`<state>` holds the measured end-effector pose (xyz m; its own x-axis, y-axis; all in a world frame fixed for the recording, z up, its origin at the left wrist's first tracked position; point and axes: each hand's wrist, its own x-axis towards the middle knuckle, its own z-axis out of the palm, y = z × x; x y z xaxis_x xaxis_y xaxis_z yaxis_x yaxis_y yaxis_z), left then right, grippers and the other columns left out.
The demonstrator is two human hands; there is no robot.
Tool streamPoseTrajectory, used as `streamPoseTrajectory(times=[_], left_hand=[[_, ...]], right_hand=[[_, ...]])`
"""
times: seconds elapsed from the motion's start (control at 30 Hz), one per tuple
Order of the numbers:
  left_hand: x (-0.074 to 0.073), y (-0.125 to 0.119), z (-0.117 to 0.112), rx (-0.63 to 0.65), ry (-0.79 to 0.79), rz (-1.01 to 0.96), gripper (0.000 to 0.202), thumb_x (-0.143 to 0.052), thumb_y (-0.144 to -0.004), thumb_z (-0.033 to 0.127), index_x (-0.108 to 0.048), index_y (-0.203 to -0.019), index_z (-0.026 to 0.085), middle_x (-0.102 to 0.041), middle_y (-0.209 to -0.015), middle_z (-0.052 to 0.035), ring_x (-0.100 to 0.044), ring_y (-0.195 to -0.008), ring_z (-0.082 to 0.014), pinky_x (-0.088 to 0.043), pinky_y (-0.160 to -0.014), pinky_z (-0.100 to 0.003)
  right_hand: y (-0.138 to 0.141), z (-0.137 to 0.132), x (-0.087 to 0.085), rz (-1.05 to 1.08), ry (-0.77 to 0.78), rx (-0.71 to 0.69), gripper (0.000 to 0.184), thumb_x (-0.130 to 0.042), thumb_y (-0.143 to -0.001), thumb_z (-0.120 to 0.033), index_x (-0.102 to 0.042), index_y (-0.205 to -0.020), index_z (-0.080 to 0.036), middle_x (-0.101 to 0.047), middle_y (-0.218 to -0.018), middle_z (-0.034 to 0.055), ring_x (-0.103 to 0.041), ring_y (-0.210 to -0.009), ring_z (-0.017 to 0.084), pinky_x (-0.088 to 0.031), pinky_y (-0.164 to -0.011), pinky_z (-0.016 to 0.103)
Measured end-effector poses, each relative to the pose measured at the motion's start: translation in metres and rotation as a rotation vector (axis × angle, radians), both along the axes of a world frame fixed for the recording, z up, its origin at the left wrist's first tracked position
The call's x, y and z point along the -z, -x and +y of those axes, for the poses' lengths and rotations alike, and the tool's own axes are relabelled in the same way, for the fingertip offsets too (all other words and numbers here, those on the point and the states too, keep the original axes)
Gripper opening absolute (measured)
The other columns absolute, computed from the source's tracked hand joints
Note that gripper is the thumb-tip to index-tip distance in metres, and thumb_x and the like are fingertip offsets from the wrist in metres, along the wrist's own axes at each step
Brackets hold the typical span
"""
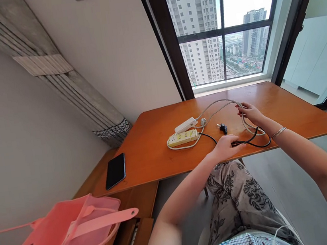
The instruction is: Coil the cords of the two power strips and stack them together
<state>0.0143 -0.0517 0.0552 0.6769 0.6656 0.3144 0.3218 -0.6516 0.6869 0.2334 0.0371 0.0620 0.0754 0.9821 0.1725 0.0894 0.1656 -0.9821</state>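
White cable (223, 100) arches in two strands above the tabletop (158, 125), running from beside one white power strip (185, 125) to our right hand (250, 113), whose grip is narrow, fingers and thumb closed about the cord. Below that hand, more of it droops onto the wood in loops.

We count two power strips: the white one and, just in front of it, one yellow-faced strip (182, 137), with a bend of white cable round its left end and along its near side. A black cable (263, 146) leaves its right end, passes behind our left hand (227, 147) and shows again as a loop to the right. That hand rests on the black cable at the near edge; we cannot tell how tightly its grip is closed.

We see two plugs, one pale plug (203, 121) beside the white strip and one black plug (222, 128) between our hands and the strips. Well apart, at the left, lies one black-screened tablet (115, 171); past it is one pink bag (54, 233).
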Motion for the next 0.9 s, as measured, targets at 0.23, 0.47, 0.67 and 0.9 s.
streamPoseTrajectory(times=[0.23, 0.47, 0.67, 0.9], left_hand=[[-0.006, 0.039, 0.005, -0.204, 0.142, -0.482, 0.051, -0.056, -0.081, 0.063, -0.042, -0.057, 0.021, -0.037, -0.059, 0.0032, -0.037, -0.06, -0.0124, -0.032, -0.06, -0.029], [-0.001, 0.035, 0.008, -0.269, 0.234, -0.642, 0.059, -0.059, -0.077, 0.074, -0.044, -0.058, 0.021, -0.036, -0.057, 0.0036, -0.035, -0.058, -0.0115, -0.03, -0.055, -0.028], [0.005, 0.014, -0.001, -0.15, 0.198, -0.598, 0.063, -0.041, -0.088, 0.077, -0.049, -0.063, 0.02, -0.047, -0.064, -0.0001, -0.043, -0.059, -0.013, -0.038, -0.057, -0.029], [0.02, 0.02, 0.001, -0.172, -0.002, -0.39, 0.044, -0.036, -0.1, 0.053, -0.059, -0.082, 0.019, -0.063, -0.085, -0.0067, -0.058, -0.085, -0.0193, -0.048, -0.083, -0.034]], right_hand=[[-0.029, 0.018, 0.016, -0.542, -0.205, 0.138, 0.04, -0.061, -0.08, -0.048, -0.072, -0.106, -0.019, -0.071, -0.101, 0.0111, -0.064, -0.101, 0.029, -0.049, -0.094, 0.046], [-0.024, -0.017, 0.009, -0.788, -0.354, 0.223, 0.056, -0.067, -0.082, -0.04, -0.063, -0.132, -0.013, -0.059, -0.136, 0.0208, -0.053, -0.129, 0.037, -0.041, -0.11, 0.054], [0.031, -0.104, 0.027, -0.511, -0.446, -0.126, 0.062, -0.069, -0.082, -0.056, -0.06, -0.134, -0.025, -0.063, -0.129, 0.0121, -0.057, -0.123, 0.032, -0.045, -0.106, 0.052], [0.068, -0.134, 0.035, 0.091, -0.114, -0.146, 0.063, -0.053, -0.087, -0.072, -0.066, -0.125, -0.024, -0.069, -0.12, 0.0112, -0.063, -0.112, 0.027, -0.051, -0.093, 0.042]])
